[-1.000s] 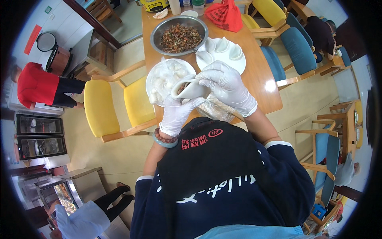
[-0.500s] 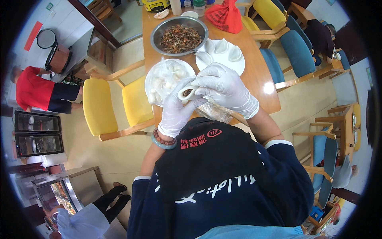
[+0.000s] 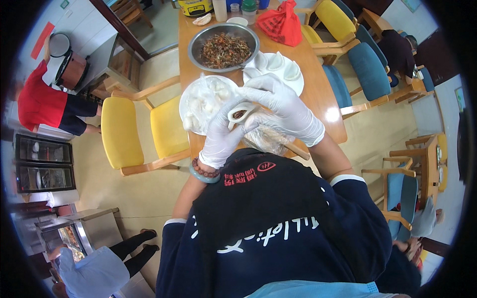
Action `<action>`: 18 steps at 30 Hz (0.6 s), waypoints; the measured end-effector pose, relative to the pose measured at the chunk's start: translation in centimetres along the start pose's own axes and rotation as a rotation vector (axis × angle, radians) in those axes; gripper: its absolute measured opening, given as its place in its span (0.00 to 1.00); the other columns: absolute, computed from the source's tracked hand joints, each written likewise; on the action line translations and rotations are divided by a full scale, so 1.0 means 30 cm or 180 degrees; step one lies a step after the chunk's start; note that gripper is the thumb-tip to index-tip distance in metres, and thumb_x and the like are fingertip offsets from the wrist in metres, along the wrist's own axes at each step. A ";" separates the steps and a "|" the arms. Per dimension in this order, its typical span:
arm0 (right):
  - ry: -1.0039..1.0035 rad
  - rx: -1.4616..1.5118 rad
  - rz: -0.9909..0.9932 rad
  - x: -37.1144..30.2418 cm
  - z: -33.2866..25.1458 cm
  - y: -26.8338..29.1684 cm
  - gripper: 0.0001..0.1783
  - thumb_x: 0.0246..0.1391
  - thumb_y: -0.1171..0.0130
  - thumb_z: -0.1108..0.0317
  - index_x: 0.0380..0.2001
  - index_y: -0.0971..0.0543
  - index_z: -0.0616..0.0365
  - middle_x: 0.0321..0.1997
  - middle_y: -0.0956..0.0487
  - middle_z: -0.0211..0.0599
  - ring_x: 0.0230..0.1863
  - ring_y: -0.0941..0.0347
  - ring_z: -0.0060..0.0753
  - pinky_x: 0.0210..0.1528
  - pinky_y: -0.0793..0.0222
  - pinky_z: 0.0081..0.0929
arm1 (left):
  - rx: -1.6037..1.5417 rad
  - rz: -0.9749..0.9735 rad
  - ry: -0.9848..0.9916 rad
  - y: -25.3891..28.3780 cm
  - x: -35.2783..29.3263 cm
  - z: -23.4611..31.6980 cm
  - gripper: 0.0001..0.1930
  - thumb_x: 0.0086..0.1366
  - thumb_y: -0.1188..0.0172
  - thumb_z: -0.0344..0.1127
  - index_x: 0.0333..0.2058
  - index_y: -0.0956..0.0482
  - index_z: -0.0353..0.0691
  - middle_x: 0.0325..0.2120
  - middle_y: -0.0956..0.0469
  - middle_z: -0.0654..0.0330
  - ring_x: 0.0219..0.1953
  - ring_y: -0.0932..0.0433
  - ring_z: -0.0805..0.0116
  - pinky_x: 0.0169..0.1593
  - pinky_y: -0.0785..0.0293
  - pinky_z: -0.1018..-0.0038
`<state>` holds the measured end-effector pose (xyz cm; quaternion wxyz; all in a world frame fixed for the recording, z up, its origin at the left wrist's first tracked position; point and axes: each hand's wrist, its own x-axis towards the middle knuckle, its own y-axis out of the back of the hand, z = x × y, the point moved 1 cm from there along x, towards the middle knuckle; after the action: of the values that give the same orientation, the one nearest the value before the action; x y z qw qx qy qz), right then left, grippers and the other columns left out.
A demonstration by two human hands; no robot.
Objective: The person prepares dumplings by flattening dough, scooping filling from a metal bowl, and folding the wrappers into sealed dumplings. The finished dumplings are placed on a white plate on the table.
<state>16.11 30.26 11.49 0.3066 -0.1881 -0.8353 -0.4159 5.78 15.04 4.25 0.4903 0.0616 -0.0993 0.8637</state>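
Observation:
My gloved left hand [image 3: 218,139] cups a white dumpling [image 3: 240,114], its fingers closed around the wrapper. Brown filling shows through the opening on top. From the right, my gloved right hand [image 3: 288,107] meets it, thumb and fingers curled at the wrapper's edge. Just beyond stands a white plate [image 3: 297,88] with several folded dumplings [image 3: 292,71]. A steel bowl [image 3: 194,53] of chopped, mixed filling [image 3: 226,51] sits farther back. Left of my hands, a plastic bag of white rounds [image 3: 208,97] lies on another white plate [image 3: 185,102].
Crumpled clear plastic [image 3: 268,135] lies at the table's near edge, beside a wooden bar [image 3: 297,150]. A red bag [image 3: 282,24] and bottles stand at the back. Yellow chairs [image 3: 119,131] flank the left side, blue ones [image 3: 367,67] the right. A person in red [image 3: 42,107] works at far left.
The dumpling has turned so that its opening faces up more, slightly right of before. My right fingers have arched and spread around it. The person in red has raised an arm toward the lid.

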 end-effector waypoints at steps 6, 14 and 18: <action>-0.0276 0.0473 -0.0180 -0.002 0.007 -0.020 0.16 0.45 0.27 0.67 0.41 0.13 0.48 0.34 0.18 0.34 0.39 0.24 0.37 0.45 0.29 0.34 | -0.0043 0.0027 -0.0145 -0.003 -0.002 0.008 0.29 0.59 0.30 0.23 0.59 0.27 0.37 0.52 0.23 0.60 0.54 0.25 0.71 0.59 0.27 0.71; -0.0497 0.0749 0.0149 -0.012 0.018 -0.064 0.13 0.45 0.27 0.69 0.38 0.11 0.47 0.32 0.18 0.34 0.36 0.23 0.35 0.41 0.28 0.32 | 0.0004 -0.0029 0.0044 0.011 0.000 -0.015 0.29 0.59 0.30 0.24 0.59 0.27 0.37 0.52 0.23 0.60 0.55 0.25 0.71 0.59 0.26 0.71; -0.0394 0.0548 -0.0153 0.010 0.008 -0.012 0.16 0.46 0.28 0.69 0.42 0.13 0.49 0.36 0.18 0.36 0.38 0.24 0.39 0.44 0.28 0.35 | 0.0010 0.0109 0.0091 0.019 0.003 -0.028 0.27 0.60 0.30 0.24 0.58 0.27 0.36 0.50 0.22 0.60 0.54 0.24 0.71 0.58 0.25 0.71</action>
<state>15.59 30.27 11.37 0.2594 -0.1663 -0.8895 -0.3373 5.23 15.03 3.39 0.4767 0.0483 -0.0921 0.8729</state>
